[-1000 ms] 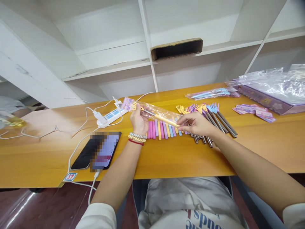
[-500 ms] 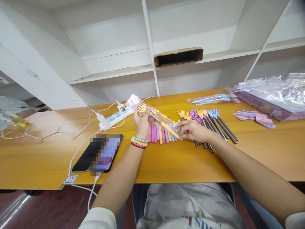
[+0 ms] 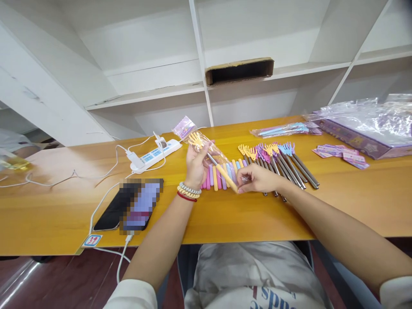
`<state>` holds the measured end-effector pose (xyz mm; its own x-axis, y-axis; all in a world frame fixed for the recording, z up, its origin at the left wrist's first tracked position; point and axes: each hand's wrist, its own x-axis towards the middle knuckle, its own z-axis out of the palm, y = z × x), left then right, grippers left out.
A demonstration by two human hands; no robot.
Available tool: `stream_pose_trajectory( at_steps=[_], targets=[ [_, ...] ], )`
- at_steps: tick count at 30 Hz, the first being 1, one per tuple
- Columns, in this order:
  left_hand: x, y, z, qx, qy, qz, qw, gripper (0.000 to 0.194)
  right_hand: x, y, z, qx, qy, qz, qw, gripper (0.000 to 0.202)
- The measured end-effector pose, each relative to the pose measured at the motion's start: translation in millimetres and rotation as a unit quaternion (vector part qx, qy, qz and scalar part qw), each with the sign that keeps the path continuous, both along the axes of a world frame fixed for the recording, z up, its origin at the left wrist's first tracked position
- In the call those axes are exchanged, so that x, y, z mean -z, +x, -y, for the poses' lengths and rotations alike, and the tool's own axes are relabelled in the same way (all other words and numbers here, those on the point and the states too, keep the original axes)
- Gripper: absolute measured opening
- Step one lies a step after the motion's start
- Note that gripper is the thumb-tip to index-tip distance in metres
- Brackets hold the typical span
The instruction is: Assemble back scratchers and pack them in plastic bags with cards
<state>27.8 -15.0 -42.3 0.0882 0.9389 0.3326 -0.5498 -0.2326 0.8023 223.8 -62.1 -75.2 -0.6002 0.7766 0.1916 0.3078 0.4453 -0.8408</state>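
My left hand (image 3: 195,165) is closed around a yellow back scratcher (image 3: 222,172) with a claw head, a metal shaft and a yellow handle. A clear plastic bag (image 3: 222,156) with a purple header card (image 3: 184,127) lies around the scratcher's upper part. My right hand (image 3: 254,178) pinches the bag's edge close to the handle's lower end. Beneath both hands lies a row of pink, purple, yellow and blue handles (image 3: 215,180), partly hidden. Right of them rest several claw-headed metal rods (image 3: 283,169) in yellow, purple and blue.
Bagged scratchers (image 3: 283,129) lie at the back, beside a purple box (image 3: 370,139) heaped with plastic bags. Purple cards (image 3: 341,153) lie in front of it. At left are a power strip (image 3: 156,155), cables and two phones (image 3: 128,204). A cardboard box (image 3: 240,71) sits on the shelf.
The right hand has shifted slightly left and down along the handle, its fingers now more curled. The header card and claw head are tilted a little differently, and the bag reaches further down the handle.
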Motion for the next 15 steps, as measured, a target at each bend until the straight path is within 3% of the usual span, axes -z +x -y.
stream_pose_trajectory(
  at_steps=[5,7,11,15],
  targets=[
    [-1.5,3.3,4.6,0.029,-0.015,-0.006,0.999,0.035,6.0,-2.4,0.5,0.03,-0.068,-0.098,0.992,0.073],
    [-1.6,4.3,5.0,0.029,-0.018,0.004,0.999,0.033,3.6,-4.6,1.7,0.011,-0.093,-0.096,0.991,0.066],
    [0.9,6.1,5.2,0.043,-0.013,0.01,0.999,0.033,-3.4,-12.0,4.9,-0.02,-0.116,-0.068,0.991,0.025],
    [5.0,9.5,6.3,0.045,-0.004,-0.007,0.999,0.032,-0.6,-19.6,5.8,0.012,-0.167,-0.117,0.979,0.028]
  ],
)
